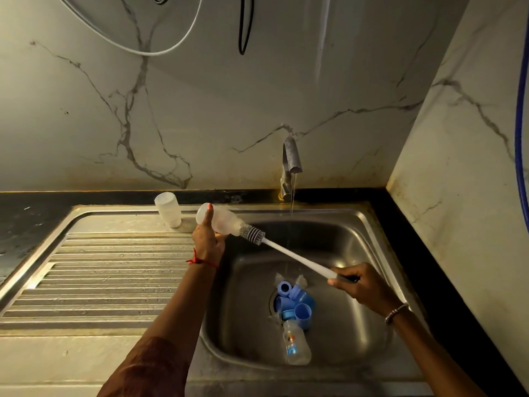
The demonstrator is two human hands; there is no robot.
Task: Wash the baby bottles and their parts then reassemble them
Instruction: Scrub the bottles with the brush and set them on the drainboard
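The left hand's (207,239) fingers (209,214) are curled round a frosted, translucent plastic baby bottle (221,220). One finger lies straight along its side. The bottle is held sideways over the left edge of the basin, mouth pointing right. A grey ribbed silicone brush head (252,233) sits right at that mouth, partly inside the neck. Its long white handle (297,260) slants down to the right hand (365,286), whose fingers (342,273) are wrapped tight about the handle's end.

Below, on the floor of the stainless steel sink (357,239), a cluster of blue plastic caps and rings (296,303) lies over the drain with a clear teat (300,282) just beside it. A second clear bottle with a printed picture (296,343) lies on its side, touching the cluster. A thin stream of water (292,196) falls from the grey metal tap (292,156).

On the ribbed steel drainboard (114,267), near the held bottle, stands another clear bottle body (168,209). The black stone table (28,219) borders the sink.
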